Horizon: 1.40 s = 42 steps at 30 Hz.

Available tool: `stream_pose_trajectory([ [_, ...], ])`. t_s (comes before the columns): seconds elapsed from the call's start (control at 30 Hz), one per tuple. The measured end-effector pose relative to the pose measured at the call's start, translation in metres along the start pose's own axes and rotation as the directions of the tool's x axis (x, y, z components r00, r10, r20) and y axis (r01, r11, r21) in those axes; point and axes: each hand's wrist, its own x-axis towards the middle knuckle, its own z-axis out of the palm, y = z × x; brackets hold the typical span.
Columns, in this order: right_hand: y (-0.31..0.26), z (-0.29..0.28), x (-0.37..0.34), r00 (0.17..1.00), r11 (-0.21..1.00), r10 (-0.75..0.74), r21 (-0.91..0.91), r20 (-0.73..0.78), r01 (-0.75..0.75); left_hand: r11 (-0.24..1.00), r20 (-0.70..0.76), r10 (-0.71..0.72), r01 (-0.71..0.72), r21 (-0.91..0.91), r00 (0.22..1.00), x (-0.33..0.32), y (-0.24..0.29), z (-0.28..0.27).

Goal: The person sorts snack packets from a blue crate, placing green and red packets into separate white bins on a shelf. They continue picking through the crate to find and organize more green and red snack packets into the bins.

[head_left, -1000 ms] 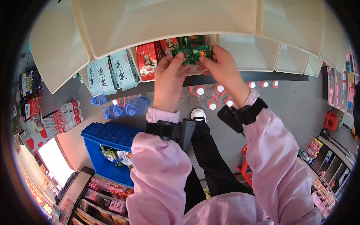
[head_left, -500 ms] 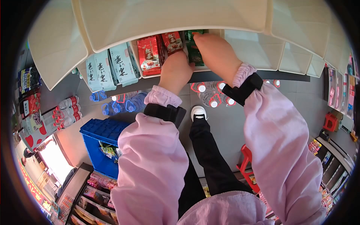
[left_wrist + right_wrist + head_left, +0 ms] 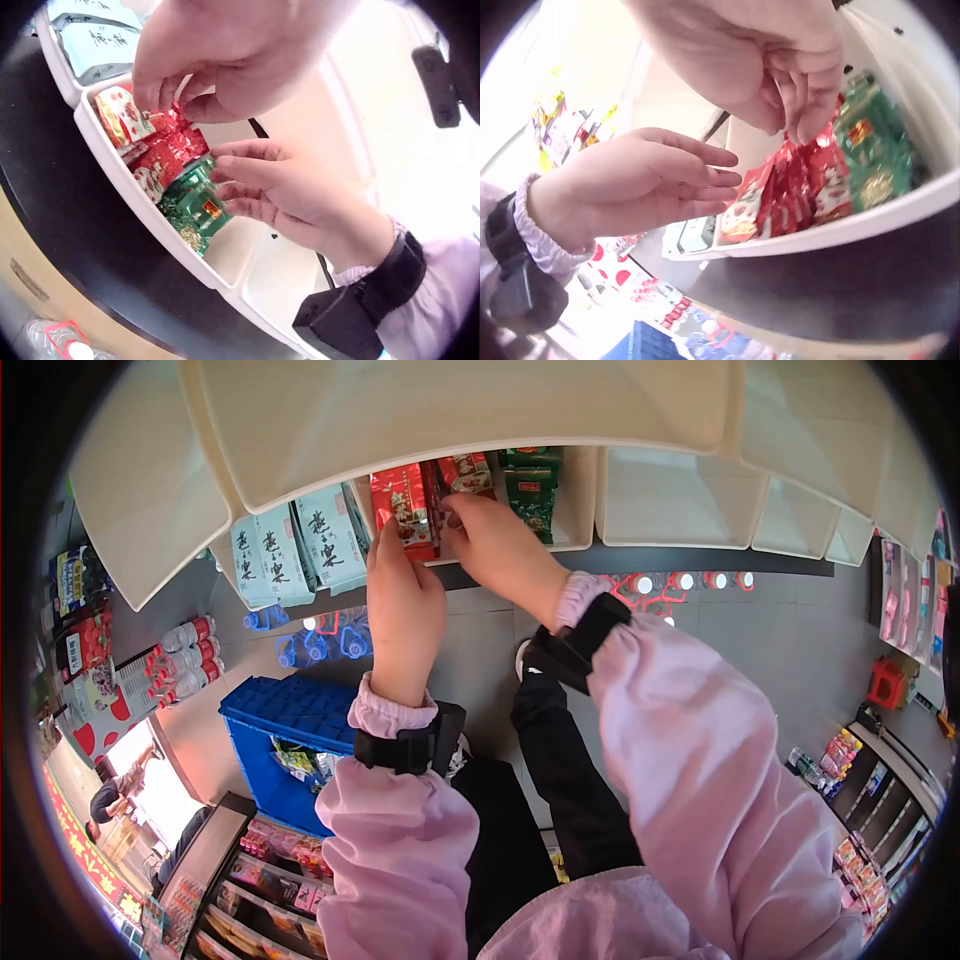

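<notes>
Red tea packets (image 3: pixel 402 500) stand in a cream bin, with green packets (image 3: pixel 533 500) to their right. My left hand (image 3: pixel 405 615) reaches up to the front of the red row; in the right wrist view its fingers (image 3: pixel 705 176) are straight, with the tips right at the packets. From the right, my right hand (image 3: pixel 515 550) comes over the red packets, fingers loosely bent and spread. Its fingertips lie close at the red packets' upper edges in the left wrist view. No packet shows lifted in either hand.
Pale blue packets (image 3: pixel 298 545) fill the compartment on the left. To the right are further cream compartments (image 3: pixel 682 505), and a large cream bin wall (image 3: pixel 460 405) rises behind. Below the shelf stand water bottles (image 3: pixel 320 640) and a blue crate (image 3: pixel 270 705).
The green packet held by both hands a second ago lies in the bin among the green ones. Both hands have since moved left to the red packets.
</notes>
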Motion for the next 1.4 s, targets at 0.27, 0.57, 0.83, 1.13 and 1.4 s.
stream_pose_trajectory([
  [0.27,0.001,0.038,0.009,0.977,0.918,0.18,0.376,-0.112,-0.126,0.999,0.033,-0.008,0.009,-0.043,0.999,-0.004,-0.003,-0.002],
  [0.57,-0.013,0.039,0.011,0.96,0.982,0.169,0.122,-0.222,-0.145,0.981,0.065,-0.063,0.074,-0.177,0.996,-0.006,-0.008,-0.002],
  [0.83,-0.009,0.017,0.0,0.949,0.948,0.205,0.291,-0.238,-0.131,0.987,-0.057,-0.001,-0.008,-0.162,0.998,-0.009,-0.008,-0.002],
  [1.13,0.003,-0.029,0.0,0.976,0.977,0.155,-0.12,-0.155,-0.174,0.955,0.171,-0.047,0.094,-0.282,0.984,0.016,0.007,0.031],
  [1.4,0.009,-0.022,0.006,0.977,0.869,0.086,-0.465,-0.193,-0.168,0.95,0.155,-0.057,0.101,-0.297,0.986,0.024,0.006,0.053],
])
